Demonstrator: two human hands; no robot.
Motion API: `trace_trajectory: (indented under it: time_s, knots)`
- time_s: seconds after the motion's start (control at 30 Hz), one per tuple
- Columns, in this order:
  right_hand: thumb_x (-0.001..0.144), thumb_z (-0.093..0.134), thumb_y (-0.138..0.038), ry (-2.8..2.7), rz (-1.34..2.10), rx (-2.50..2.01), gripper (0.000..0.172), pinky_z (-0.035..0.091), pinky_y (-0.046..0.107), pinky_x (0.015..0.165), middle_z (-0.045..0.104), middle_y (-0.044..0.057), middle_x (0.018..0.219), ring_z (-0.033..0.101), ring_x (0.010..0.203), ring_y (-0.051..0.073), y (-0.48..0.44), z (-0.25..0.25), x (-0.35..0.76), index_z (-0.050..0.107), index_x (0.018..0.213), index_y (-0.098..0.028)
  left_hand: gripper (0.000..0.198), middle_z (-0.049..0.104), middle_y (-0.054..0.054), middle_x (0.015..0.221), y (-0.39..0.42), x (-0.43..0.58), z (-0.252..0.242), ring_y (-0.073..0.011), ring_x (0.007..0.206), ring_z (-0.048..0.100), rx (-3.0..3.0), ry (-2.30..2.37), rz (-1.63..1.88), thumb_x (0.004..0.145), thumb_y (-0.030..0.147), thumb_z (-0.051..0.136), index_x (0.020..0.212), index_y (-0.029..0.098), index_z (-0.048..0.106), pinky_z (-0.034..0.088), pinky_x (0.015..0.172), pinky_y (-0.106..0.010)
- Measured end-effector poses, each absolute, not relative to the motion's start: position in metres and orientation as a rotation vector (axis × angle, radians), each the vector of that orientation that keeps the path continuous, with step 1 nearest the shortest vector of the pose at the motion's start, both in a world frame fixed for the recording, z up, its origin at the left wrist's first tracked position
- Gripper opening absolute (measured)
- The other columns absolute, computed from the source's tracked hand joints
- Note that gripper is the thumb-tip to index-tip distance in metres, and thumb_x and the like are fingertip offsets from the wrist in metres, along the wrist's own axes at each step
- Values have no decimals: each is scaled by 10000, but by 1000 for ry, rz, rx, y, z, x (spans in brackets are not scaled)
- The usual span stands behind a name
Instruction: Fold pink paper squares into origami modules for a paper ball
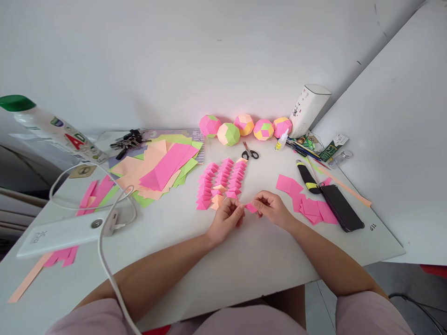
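Observation:
My left hand (226,217) and my right hand (271,208) meet over the middle of the white table (216,260). Both pinch a small folded pink paper piece (250,207) between their fingertips. Just behind the hands lie rows of folded pink paper units (223,179), with a few orange ones among them. Flat pink paper squares (309,202) lie to the right of my right hand.
A stack of pink, orange and green sheets (160,170) lies at the left. Several paper balls (244,126) line the wall, with scissors (250,152), a glue bottle (281,139), pens, a black phone (342,207), keys (127,139), a power bank (63,232) with cable.

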State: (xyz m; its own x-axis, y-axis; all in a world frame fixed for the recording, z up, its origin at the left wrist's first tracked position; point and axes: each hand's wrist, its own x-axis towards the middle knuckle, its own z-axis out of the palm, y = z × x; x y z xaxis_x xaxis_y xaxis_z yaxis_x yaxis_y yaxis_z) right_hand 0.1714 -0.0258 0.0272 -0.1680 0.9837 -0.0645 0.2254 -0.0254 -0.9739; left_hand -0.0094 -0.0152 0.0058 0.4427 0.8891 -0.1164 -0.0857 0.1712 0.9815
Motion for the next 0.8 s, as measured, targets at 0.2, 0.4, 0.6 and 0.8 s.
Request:
trace_trajectory:
  time_s: [0.2,0.4,0.6,0.8]
  knots:
    - [838,576,-407,-1558,1276,-1340,241,431,216,524,555,-24,610,552,542,98,-26,26,171,578,798,-170,313,550,36,552,-12,-8,5,-92,488,498,1175,827,819,835,485,539,846,172,537,406,502,-231]
    - [826,580,-438,-1577,1294,-1400,277,414,212,504,556,-15,617,554,546,102,-25,22,172,593,793,-163,300,550,42,554,-10,-6,-1,-87,479,497,1058,868,914,780,446,625,861,165,557,419,482,-229]
    - [816,588,-441,-1545,1307,-1440,279,425,216,519,566,-13,640,555,551,101,-24,20,173,596,794,-164,300,534,48,561,-10,-5,1,-83,475,490,1056,908,928,764,430,640,862,164,540,426,479,-223]
    - [791,604,-431,-1436,1298,-1418,265,452,223,524,566,-17,658,531,540,93,-16,15,176,578,809,-169,283,458,59,524,-16,-9,0,-85,460,428,1372,815,851,865,397,494,698,206,369,349,458,-214]
